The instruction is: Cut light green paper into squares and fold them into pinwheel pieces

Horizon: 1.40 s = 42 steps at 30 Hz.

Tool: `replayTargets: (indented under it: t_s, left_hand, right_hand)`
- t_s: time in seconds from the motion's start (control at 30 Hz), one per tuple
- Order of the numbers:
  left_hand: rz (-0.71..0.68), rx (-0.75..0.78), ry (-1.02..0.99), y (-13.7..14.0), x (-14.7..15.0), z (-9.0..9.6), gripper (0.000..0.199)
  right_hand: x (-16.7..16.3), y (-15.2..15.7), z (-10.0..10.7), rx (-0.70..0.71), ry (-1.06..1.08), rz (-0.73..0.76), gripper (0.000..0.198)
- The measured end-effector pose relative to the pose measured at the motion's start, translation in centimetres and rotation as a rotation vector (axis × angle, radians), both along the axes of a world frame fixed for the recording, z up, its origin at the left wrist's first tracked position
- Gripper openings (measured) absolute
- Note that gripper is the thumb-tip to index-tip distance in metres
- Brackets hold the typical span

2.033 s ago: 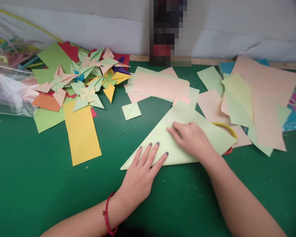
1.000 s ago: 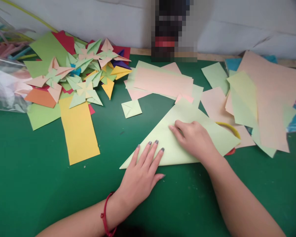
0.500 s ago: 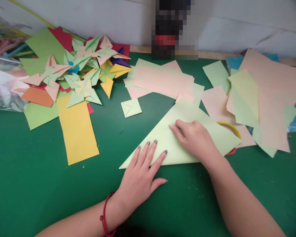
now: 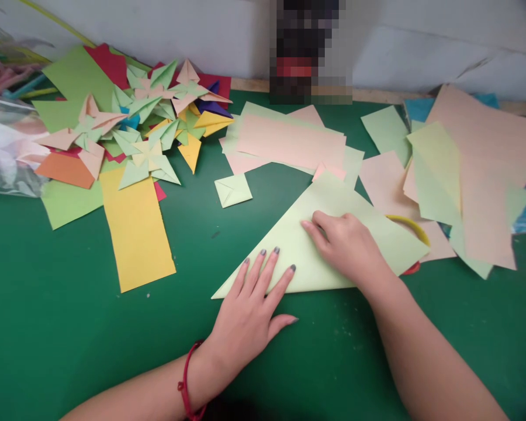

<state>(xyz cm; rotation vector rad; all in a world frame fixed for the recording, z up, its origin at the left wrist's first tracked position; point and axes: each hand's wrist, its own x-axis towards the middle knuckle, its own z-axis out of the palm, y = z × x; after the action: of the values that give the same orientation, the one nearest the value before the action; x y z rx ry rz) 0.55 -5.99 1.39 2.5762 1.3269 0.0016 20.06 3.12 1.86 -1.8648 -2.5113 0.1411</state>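
Note:
A light green sheet of paper point(image 4: 333, 193) lies folded into a large triangle, its long folded edge towards me. My left hand point(image 4: 252, 304) rests flat on its left part, fingers spread and thumb out over the table. Against the middle of the sheet presses my right hand point(image 4: 344, 242), its fingers curled in and the thumb along the paper; nothing shows in its grasp. Beyond the fold's left edge sits a small square of folded pale green paper point(image 4: 233, 190). Yellow and red handle parts, perhaps of scissors point(image 4: 409, 225), stick out from under the triangle's right corner.
Folded paper stars point(image 4: 148, 156) cover coloured sheets at the back left, beside a clear plastic bag point(image 4: 9, 146). A yellow paper strip point(image 4: 138, 234) lies left. Pink and green sheets point(image 4: 289, 140) are stacked behind the triangle, with more loose paper point(image 4: 486, 175) at right.

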Motion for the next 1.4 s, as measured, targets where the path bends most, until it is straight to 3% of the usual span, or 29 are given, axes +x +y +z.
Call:
replayTargets:
  t_s: [1.4]
  left_hand:
    - [0.004,-0.035,-0.003,-0.81,0.03,0.16,0.067]
  right_hand:
    - [0.17,0.01,-0.03,-0.014,0.017,0.011,0.03]
